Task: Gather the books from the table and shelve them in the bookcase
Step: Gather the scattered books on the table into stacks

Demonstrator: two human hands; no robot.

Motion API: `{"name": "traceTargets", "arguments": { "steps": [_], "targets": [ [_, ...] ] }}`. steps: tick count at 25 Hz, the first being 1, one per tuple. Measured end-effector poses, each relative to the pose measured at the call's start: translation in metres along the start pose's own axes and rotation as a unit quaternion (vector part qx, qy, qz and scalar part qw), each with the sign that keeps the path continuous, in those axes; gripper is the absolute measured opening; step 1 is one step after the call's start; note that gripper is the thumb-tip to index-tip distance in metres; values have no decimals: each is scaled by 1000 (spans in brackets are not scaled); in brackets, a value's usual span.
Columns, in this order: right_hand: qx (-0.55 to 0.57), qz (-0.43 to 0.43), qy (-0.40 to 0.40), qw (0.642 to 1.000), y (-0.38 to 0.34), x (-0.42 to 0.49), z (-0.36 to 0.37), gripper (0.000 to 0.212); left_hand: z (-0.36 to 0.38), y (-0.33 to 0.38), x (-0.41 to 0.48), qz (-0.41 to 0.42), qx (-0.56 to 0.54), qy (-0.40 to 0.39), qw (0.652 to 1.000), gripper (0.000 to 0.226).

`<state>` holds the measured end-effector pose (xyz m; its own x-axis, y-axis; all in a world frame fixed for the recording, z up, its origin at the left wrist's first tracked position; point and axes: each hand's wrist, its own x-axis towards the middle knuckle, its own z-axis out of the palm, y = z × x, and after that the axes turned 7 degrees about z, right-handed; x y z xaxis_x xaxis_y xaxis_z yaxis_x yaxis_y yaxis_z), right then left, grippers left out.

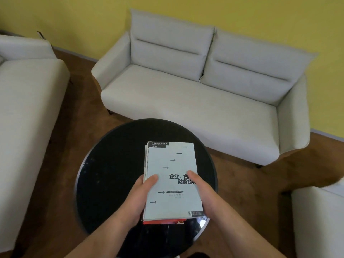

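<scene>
Left hand (136,199) and right hand (202,194) fingers (151,180) clamp a small stack of books (172,183) from both sides, over the round, glossy black counter (104,174). Top cover pale, matte; long axis near-to-far.
</scene>
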<state>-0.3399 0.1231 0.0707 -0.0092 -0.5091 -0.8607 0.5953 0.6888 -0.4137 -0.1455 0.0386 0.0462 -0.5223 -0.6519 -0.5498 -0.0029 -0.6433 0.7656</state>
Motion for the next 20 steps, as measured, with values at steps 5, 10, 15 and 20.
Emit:
{"name": "traceTargets", "arguments": {
  "steps": [5,10,15,20],
  "targets": [
    [23,30,-28,999,14,-5,-9,46,11,2,-23,21,59,18,998,45],
    [3,17,-40,999,46,-13,-24,52,15,-27,-54,-7,87,59,994,39],
    [-29,28,-35,999,54,-19,-25,50,14,-37,-69,-44,68,91,993,61],
    [-85,37,-9,996,45,-24,-26,52,13,-46,-67,-59,94,168,979,86]
  ]
}}
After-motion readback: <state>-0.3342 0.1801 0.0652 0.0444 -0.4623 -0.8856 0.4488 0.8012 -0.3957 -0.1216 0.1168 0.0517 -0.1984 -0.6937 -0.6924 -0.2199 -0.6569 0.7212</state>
